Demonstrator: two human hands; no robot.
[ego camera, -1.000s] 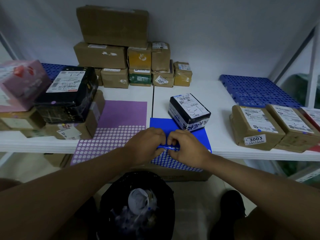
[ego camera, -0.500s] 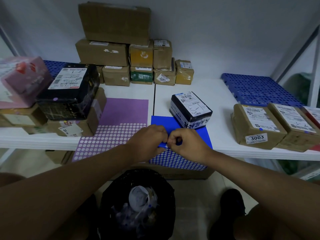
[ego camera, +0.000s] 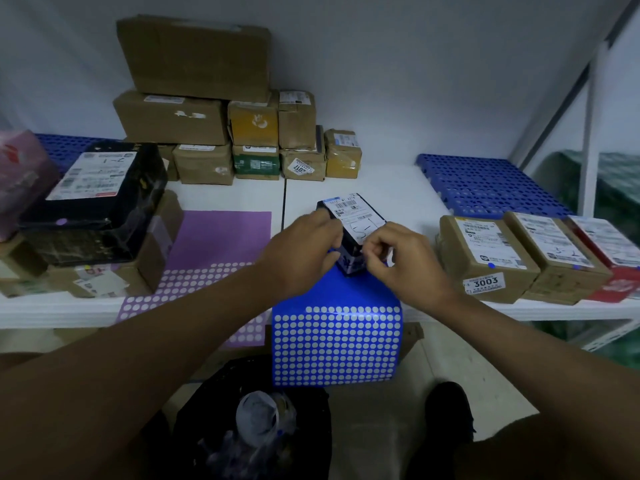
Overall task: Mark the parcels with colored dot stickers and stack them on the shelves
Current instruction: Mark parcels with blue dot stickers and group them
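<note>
On the white shelf (ego camera: 398, 188), my left hand (ego camera: 301, 251) holds the small black parcel (ego camera: 353, 230) by its side; my right hand (ego camera: 401, 261), fingers pinched narrow at its label, perhaps holds a sticker. The blue sticker sheet (ego camera: 337, 341) overhangs the black bin (ego camera: 252, 427) of waste.

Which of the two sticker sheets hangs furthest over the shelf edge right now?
The blue sticker sheet, right of the purple sticker sheet. Most of its dotted part droops past the shelf edge; the purple one lies mostly flat on it.
</note>
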